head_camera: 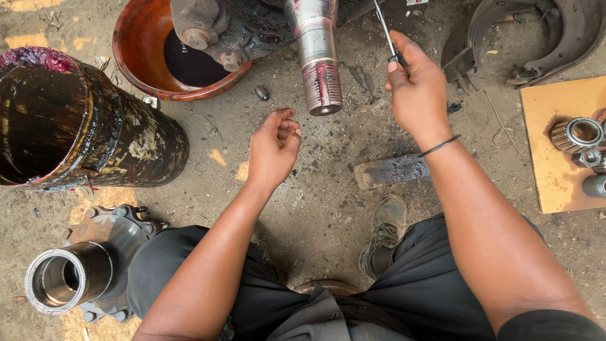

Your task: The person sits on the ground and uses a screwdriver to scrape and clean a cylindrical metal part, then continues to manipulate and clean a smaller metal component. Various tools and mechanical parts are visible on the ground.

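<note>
My right hand (416, 88) is closed around the black handle of a thin metal tool (384, 28), its shaft pointing up and away beside a steel axle spindle (317, 60) smeared with red grease near its open end. My left hand (273, 148) hovers below and left of the spindle tip, fingers loosely curled and empty. A black band circles my right wrist. The tool's tip is cut off at the top edge of the view.
A rust-red basin (142, 50) of dark oil sits top left. A greasy black drum (76, 126) lies on its side at left, a wheel hub (82, 271) below it. A bearing (577, 134) rests on a wooden board (555, 177); a brake shoe (536, 38) lies top right; a flat metal block (391, 170) sits on the dirt.
</note>
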